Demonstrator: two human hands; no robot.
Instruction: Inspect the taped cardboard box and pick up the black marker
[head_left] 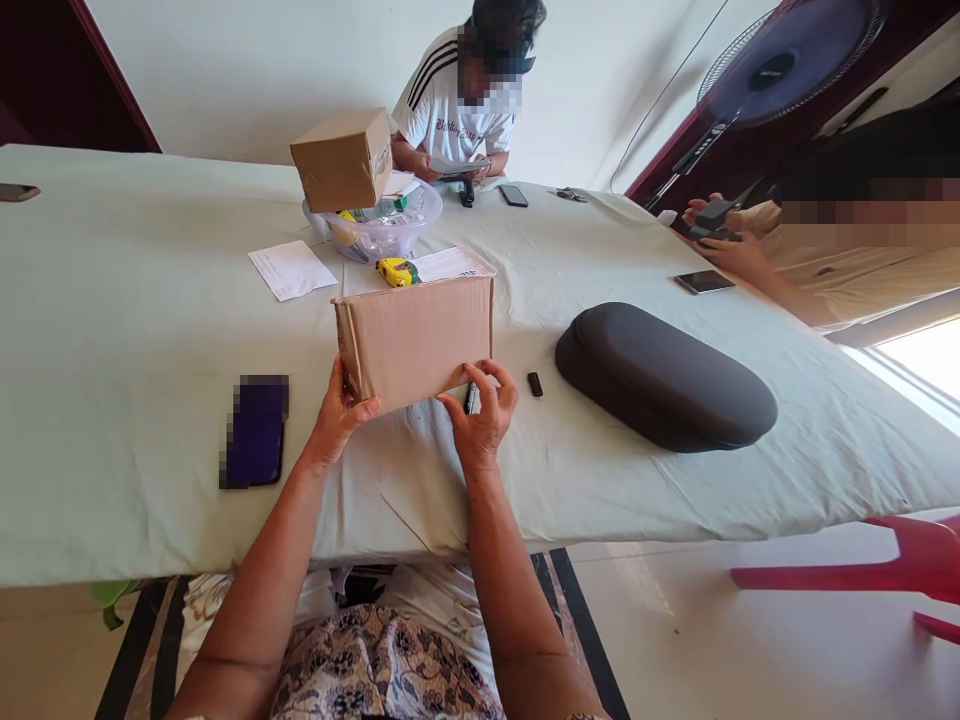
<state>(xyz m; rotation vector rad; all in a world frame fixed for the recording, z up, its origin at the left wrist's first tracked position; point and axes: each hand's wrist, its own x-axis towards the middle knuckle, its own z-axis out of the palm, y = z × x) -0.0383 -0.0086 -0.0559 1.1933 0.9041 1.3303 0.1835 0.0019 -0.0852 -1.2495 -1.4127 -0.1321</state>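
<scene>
Head view: at the near middle of the table (135,350), your left hand (336,420) grips the cardboard box (420,340) between thumb and fingers. Your right hand (484,415) touches its lower right edge, whether pinching unclear; beyond lies a yellow tape measure (395,271).

Brown box (420,340), pale-green cloth (135,330), floral top (367,665)

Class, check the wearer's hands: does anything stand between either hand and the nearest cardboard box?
Nothing visible does: the left hand and right hand both touch the cardboard box near its lower corners. A small dark object shows beside the right thumb; whether held is unclear.
</scene>
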